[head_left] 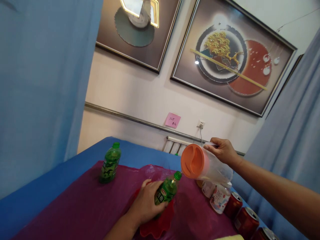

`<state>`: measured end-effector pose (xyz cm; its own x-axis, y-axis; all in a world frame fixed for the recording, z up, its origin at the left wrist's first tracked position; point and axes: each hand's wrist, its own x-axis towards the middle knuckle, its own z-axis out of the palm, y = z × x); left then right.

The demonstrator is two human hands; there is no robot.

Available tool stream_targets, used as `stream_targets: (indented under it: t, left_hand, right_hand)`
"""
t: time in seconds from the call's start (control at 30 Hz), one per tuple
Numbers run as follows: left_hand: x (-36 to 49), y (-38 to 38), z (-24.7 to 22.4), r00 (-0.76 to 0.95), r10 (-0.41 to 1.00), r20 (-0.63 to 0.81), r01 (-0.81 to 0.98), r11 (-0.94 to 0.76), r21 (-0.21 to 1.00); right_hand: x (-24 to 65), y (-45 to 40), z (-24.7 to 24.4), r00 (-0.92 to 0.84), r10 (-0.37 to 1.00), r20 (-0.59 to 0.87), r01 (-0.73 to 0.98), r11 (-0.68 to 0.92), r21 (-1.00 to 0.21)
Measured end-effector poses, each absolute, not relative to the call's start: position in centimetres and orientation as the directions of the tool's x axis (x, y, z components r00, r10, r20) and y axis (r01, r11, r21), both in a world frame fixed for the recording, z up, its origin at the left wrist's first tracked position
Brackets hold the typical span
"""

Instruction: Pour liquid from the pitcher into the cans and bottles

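My left hand [147, 201] is wrapped round a green plastic bottle [168, 189], which leans to the right above a red scalloped dish [160, 225]. In my right hand [223, 151] is the handle of a clear plastic pitcher [216, 170]. Its orange lid [192, 161] is tipped left and faces me, near the mouth of the held bottle. Some pale liquid seems to show inside the pitcher. Whether anything flows from its spout I cannot tell. A second green bottle [110, 163] stands upright to the left on the purple sheet [82, 196].
At the right stand a white-labelled jar [220, 199] and several red cans [246, 221]. The blue table cover [60, 173] shows round the sheet. Behind run a metal rail [130, 118] and a wall with framed pictures [222, 56]. Blue curtains [42, 73] hang at both sides.
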<state>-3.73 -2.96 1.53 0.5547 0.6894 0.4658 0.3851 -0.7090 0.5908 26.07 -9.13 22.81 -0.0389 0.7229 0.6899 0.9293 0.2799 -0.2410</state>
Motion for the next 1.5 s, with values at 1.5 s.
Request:
stream_targets:
  t: [1.5]
  left_hand:
    - [-3.9,-3.3,1.9,0.561,0.7,0.442,0.382,-0.693,0.612]
  right_hand:
    - [25.8,-9.3,23.1,-0.042,0.746,0.664,0.939,0.256,-0.228]
